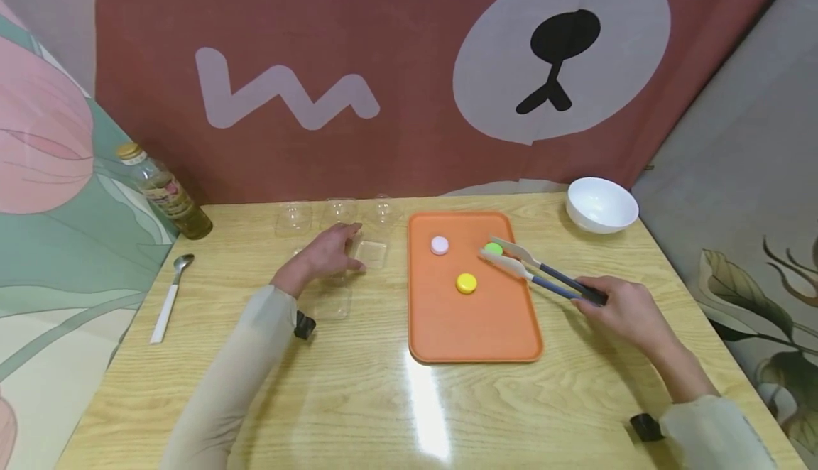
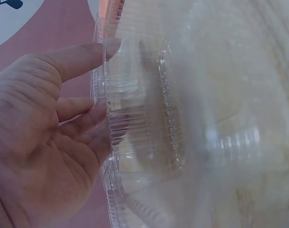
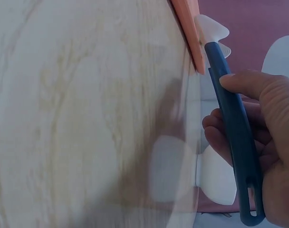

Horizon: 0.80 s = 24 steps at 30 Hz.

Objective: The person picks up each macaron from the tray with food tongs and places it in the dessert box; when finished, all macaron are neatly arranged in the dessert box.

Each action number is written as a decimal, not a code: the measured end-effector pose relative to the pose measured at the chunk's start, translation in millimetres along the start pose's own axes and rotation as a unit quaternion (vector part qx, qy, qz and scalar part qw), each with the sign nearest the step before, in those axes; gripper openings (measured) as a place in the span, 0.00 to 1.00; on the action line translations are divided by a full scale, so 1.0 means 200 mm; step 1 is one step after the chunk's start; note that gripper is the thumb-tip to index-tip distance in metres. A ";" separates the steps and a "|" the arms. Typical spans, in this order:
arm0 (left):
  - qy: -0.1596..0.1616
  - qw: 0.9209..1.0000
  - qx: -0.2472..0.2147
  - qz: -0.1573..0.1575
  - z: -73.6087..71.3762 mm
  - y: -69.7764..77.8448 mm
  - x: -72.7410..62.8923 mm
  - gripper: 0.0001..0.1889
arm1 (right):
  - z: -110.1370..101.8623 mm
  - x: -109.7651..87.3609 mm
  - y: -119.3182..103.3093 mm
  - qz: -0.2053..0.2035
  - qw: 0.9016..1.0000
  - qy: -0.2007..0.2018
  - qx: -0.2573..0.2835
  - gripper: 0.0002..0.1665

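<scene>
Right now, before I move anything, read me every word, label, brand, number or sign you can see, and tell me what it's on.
No text is clear enough to quote.
Bottle: printed label, too small and blurred to read.
Tongs, orange tray, white bowl: no lettering that I can see.
Red backdrop: the pale zigzag looks like a drawn shape, not a word.

On the wooden desk (image 1: 358, 399), the rectangular orange tray (image 1: 476, 328) lies between the left hand (image 1: 328, 251) and right hand (image 1: 633, 312); clear plastic containers (image 1: 371, 253) lie around the left hand; the round white bowl (image 1: 597, 226) stands beyond the right.
</scene>
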<state>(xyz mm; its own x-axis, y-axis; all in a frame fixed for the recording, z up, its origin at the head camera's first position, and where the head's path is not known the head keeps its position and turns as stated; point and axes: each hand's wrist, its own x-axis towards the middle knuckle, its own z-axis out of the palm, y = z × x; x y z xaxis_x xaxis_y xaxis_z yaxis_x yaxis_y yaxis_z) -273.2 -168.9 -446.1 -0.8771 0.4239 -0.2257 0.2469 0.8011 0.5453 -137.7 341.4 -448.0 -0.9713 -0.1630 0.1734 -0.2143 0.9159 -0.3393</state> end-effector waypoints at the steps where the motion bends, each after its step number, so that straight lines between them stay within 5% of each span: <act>1: -0.002 1.000 0.000 0.003 0.00 0.00 0.00 0.50 | 0.00 0.00 0.00 -0.001 1.000 -0.001 -0.002 0.21; 16: 0.005 1.000 -0.004 0.005 0.01 -0.02 0.03 0.50 | 0.00 0.01 0.01 -0.012 1.000 -0.004 -0.012 0.22; 24: -0.005 1.000 0.001 0.031 0.02 -0.02 0.02 0.48 | 0.01 0.00 0.01 -0.016 1.000 -0.002 -0.011 0.21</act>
<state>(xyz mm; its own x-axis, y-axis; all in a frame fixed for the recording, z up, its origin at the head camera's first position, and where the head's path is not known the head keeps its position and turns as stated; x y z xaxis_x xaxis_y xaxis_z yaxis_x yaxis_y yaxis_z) -275.1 -168.4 -452.7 -0.8561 0.4768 -0.1996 0.3017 0.7744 0.5561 -138.3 343.0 -451.0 -0.9643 -0.1938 0.1802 -0.2431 0.9179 -0.3136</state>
